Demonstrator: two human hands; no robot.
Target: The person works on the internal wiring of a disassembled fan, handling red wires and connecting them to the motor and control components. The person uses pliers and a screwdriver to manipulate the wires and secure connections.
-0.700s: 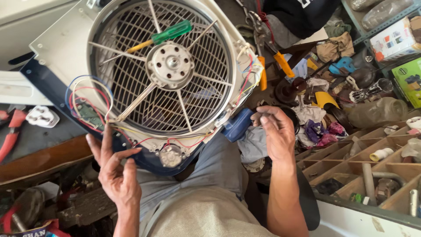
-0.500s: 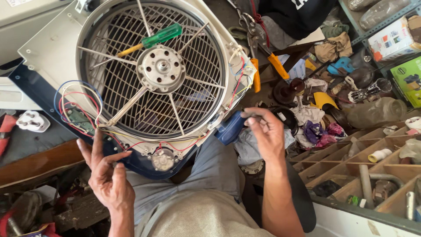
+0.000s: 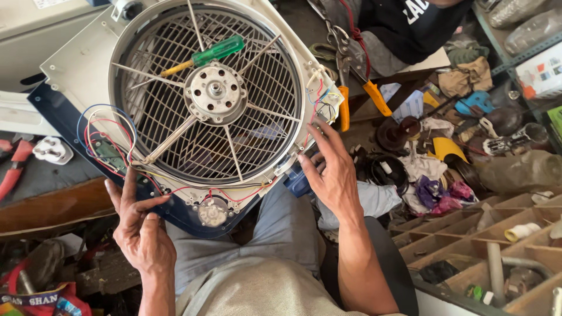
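Note:
A white box fan housing (image 3: 76, 70) with a round wire grille and a metal motor hub (image 3: 215, 92) rests tilted on my lap. A screwdriver (image 3: 205, 57) with a green and yellow handle lies on the grille. My left hand (image 3: 137, 225) touches the lower left edge beside a loop of red, blue and white wires (image 3: 105, 137), fingers spread. At the right edge my right hand (image 3: 332, 169) presses open against the frame, close to a small wire bundle (image 3: 321, 99). Neither hand holds anything.
Orange-handled pliers (image 3: 357, 82) lie right of the fan. Cluttered parts, rags and a dark round piece (image 3: 404, 131) fill the right side. A wooden compartment tray (image 3: 486, 234) sits lower right. A white plug (image 3: 51, 151) and red-handled pliers (image 3: 14, 169) lie left.
My right hand moved up from near my lap onto the fan's right edge. My left hand shifted slightly along the lower left rim. The view moved closer to the fan.

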